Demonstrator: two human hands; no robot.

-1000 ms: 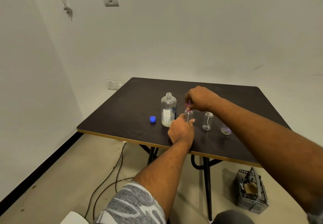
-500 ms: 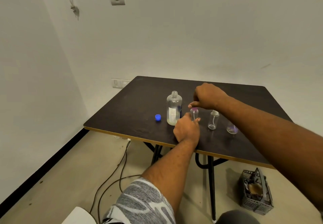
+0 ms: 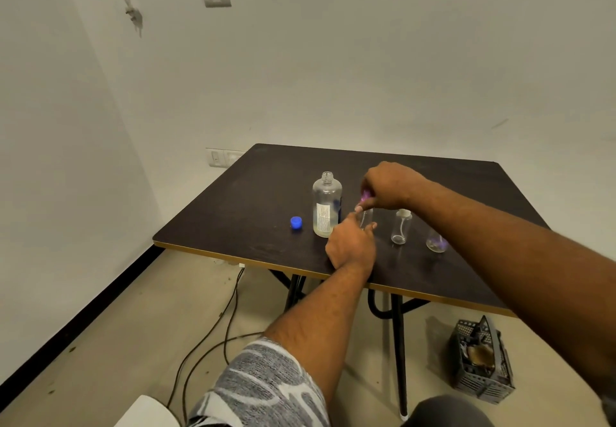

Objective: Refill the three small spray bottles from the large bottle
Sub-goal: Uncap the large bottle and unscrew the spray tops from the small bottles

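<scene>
The large clear bottle (image 3: 326,208) stands uncapped on the dark table (image 3: 260,193), with a little pale liquid at its bottom. Its blue cap (image 3: 296,222) lies to the left. Just right of it, my left hand (image 3: 350,244) grips a small clear spray bottle (image 3: 366,218) around its body. My right hand (image 3: 388,184) pinches that bottle's pink spray top (image 3: 365,197) from above. A second small bottle (image 3: 401,226) with a white top stands further right. A third small bottle (image 3: 436,243) with a purple tint is partly hidden behind my right forearm.
A dark plastic basket (image 3: 480,366) with items sits on the floor under the table's right side. Cables (image 3: 213,326) run across the floor at the left. Wall sockets (image 3: 221,157) sit behind the table's far left corner.
Both hands stay on the first small bottle; my right hand has turned slightly on the pink top. The camera view has shifted a little.
</scene>
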